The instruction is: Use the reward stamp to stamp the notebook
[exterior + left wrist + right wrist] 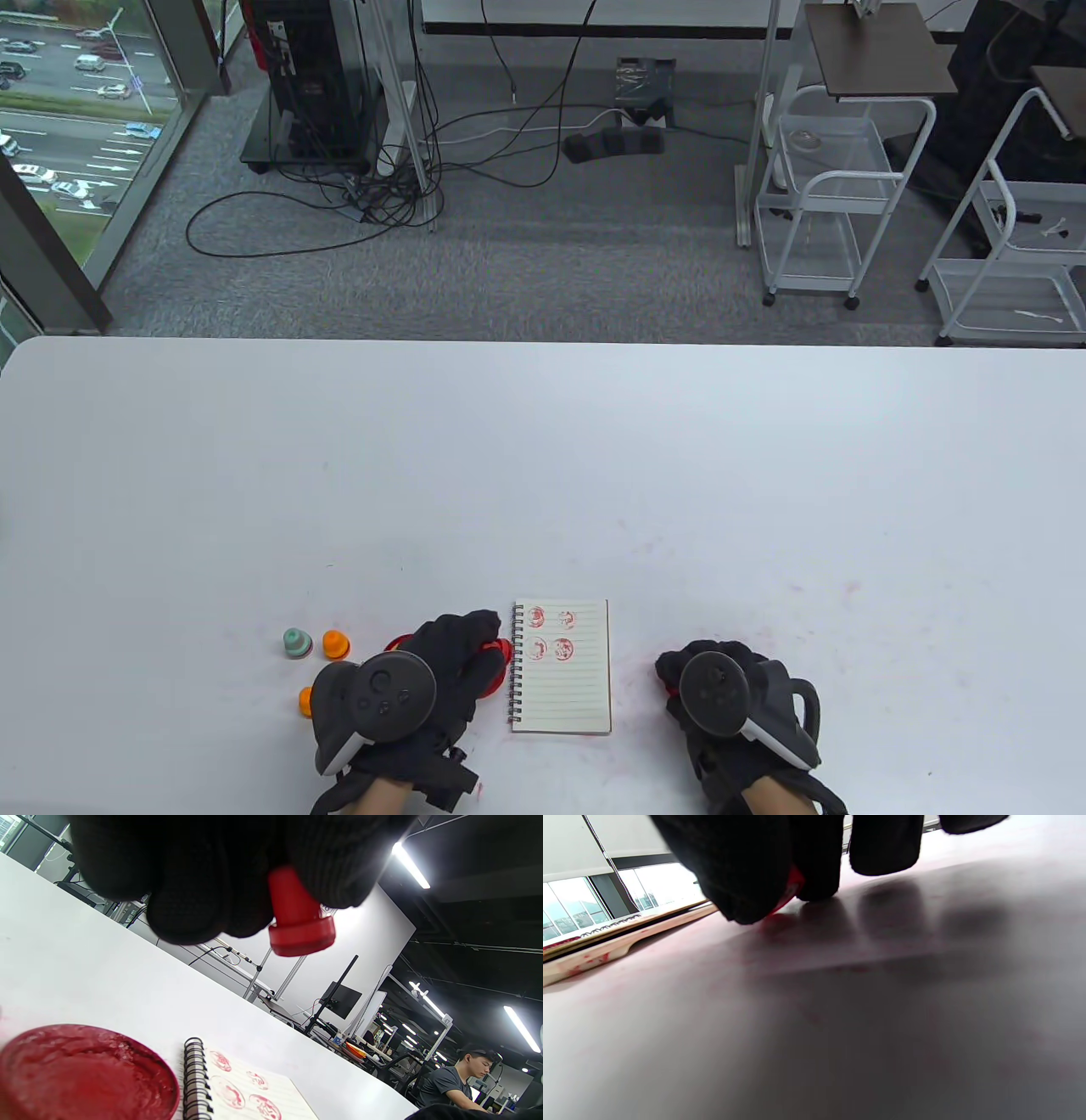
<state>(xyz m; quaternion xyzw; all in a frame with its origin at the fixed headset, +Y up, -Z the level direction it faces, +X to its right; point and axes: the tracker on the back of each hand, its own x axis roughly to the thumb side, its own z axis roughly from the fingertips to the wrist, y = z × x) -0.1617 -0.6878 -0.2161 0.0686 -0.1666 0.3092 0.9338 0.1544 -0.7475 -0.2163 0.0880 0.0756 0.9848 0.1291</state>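
My left hand (475, 645) pinches a red reward stamp (299, 923) by its handle, with the stamp's round base facing down. It hangs above an open red ink pad (85, 1073), which peeks out beside the fingers (501, 666). Just right of the pad lies the small spiral notebook (562, 666), open on a lined page with several red stamp marks near its top (237, 1090). My right hand (691, 671) rests on the table right of the notebook. Its fingers (814, 861) touch the surface, and a small red piece (794, 887), perhaps a lid, is pinched under them.
A teal stamp (294, 643) and two orange stamps (336, 644) (305, 699) stand left of my left hand. Faint red ink smears mark the white table (543, 475). The table's near edge is close behind both wrists.
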